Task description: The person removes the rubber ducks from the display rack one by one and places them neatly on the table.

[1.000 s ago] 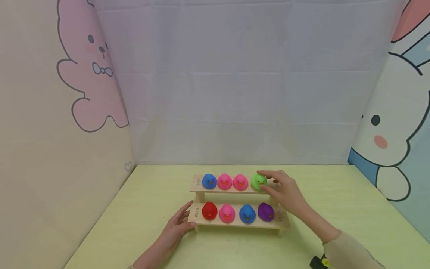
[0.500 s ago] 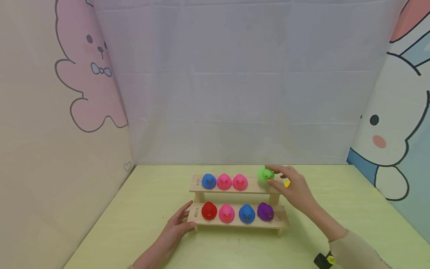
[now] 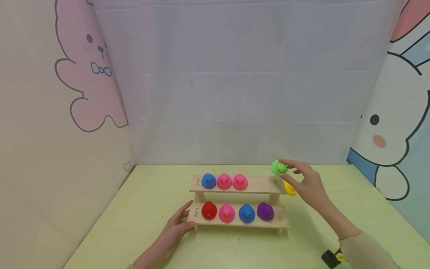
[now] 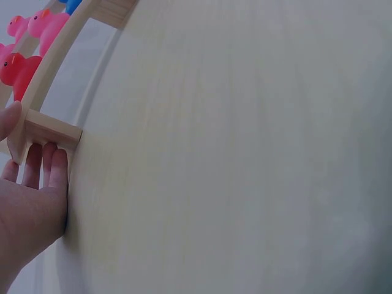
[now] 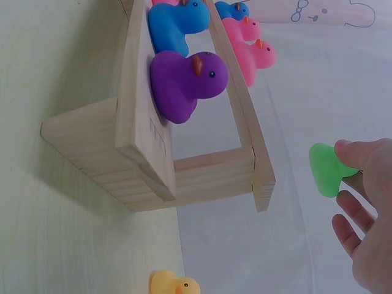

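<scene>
My right hand (image 3: 310, 185) pinches a green rubber duck (image 3: 278, 168) between thumb and fingers, in the air above the right end of a two-tier wooden stand (image 3: 260, 184). The right wrist view shows the green duck raised off the upper shelf. My left hand (image 3: 175, 225) grips the left end of the lower shelf, its thumb at the front edge and its fingers (image 4: 59, 166) at the leg. A blue duck (image 3: 209, 181) and two pink ducks sit on the upper shelf. The lower one carries a red duck (image 3: 209, 210), a pink, a blue and a purple duck (image 3: 265, 212).
A yellow duck (image 3: 290, 188) stands on the table behind the stand's right end, partly covered by my right hand. Near the right sleeve is a small black and yellow object (image 3: 330, 258). A pale curtain (image 3: 215, 93) hangs behind the table.
My right hand has lifted the green duck from the upper shelf and carried it up and to the right, uncovering the yellow duck. The left hand stays at the stand.
</scene>
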